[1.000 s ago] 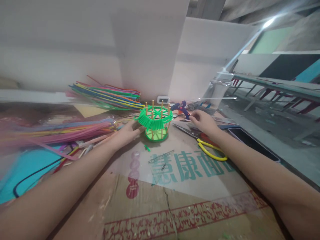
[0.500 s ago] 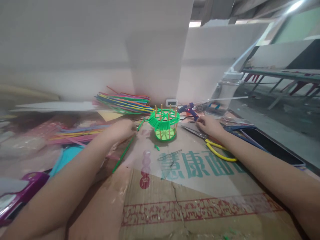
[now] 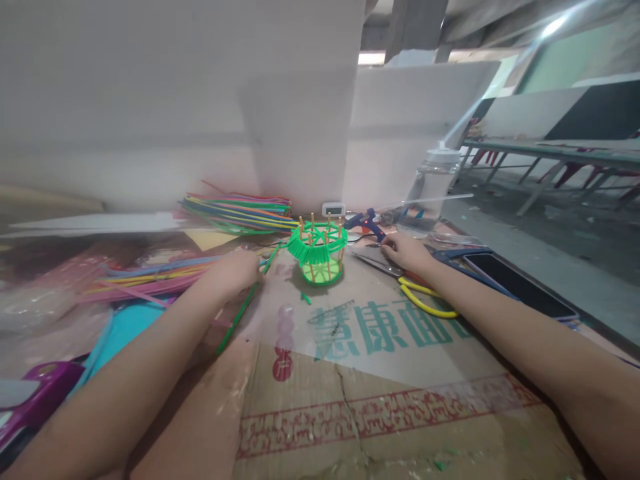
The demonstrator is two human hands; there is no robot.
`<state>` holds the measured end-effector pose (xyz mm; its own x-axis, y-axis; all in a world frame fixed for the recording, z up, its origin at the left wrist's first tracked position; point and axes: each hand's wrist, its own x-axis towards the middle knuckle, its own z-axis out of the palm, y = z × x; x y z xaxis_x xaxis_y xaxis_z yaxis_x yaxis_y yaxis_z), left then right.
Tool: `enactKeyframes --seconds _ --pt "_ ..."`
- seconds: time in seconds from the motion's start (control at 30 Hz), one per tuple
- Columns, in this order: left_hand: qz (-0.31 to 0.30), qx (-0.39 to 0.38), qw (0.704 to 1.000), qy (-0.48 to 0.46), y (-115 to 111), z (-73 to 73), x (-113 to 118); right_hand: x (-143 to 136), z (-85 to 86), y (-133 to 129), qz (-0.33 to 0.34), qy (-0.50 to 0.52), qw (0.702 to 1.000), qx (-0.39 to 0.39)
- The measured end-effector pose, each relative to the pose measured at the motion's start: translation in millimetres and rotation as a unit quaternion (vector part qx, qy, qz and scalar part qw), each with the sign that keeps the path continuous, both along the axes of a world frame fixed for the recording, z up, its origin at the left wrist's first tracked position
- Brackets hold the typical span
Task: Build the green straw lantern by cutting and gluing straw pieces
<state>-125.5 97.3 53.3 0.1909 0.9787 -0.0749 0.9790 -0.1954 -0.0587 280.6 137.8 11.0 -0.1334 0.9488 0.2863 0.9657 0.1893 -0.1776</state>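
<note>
Two bare hands are on either side of the basket (image 3: 320, 253), which stands upright on the board (image 3: 400, 427). To the far left of it lie loose strips (image 3: 150, 279). Nearer on this side, the left hand (image 3: 236, 272) has its fingers closed on a green strip (image 3: 239, 320), slanting toward the person. The bundle (image 3: 235, 215) lies behind and to the left of the basket. To the right are the glue gun (image 3: 369, 223) and scissors (image 3: 427, 297). The right hand (image 3: 409, 253) has curled fingers just beside the gun's handle; whether they grip it, one cannot tell. Farther right lies the phone (image 3: 520, 283).
</note>
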Motion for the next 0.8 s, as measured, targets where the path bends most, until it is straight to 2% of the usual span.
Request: enactKeyframes --seconds 0.17,0.27,0.33,0.43,0.57,0.63,0.67,0.77,0.8 --pt "0.003 -0.002 1.0 0.015 1.1 -8.4 6.0 0.0 0.6 -0.6 0.003 -0.004 1.0 -0.001" --pt "0.01 0.008 1.0 0.015 0.6 -1.4 9.5 0.1 0.8 0.0 0.004 -0.007 1.0 -0.001" --pt "0.018 0.018 1.0 0.009 -2.2 12.4 8.6 -0.2 1.1 0.3 0.004 -0.007 1.0 -0.001" --pt "0.02 0.051 0.998 -0.035 -14.0 42.8 3.1 -1.8 1.4 -0.6 0.007 -0.009 1.0 0.003" --pt "0.012 0.17 0.979 -0.108 -40.6 78.3 -1.7 -4.9 1.2 -3.6 0.006 -0.01 1.0 0.026" --pt "-0.012 0.22 0.955 -0.2 -53.7 86.8 0.8 -6.0 4.8 -5.9 -0.009 -0.004 0.999 0.051" --pt "-0.034 0.242 0.933 -0.266 -59.8 88.8 3.4 -6.7 9.0 -7.9 -0.021 -0.002 0.998 0.065" --pt "-0.11 0.267 0.834 -0.471 -77.7 89.8 17.1 -12.3 34.5 -23.8 -0.036 0.026 0.989 0.144" --pt "-0.123 0.265 0.799 -0.526 -84.0 89.0 23.4 -16.5 47.0 -33.9 -0.015 0.061 0.978 0.199"
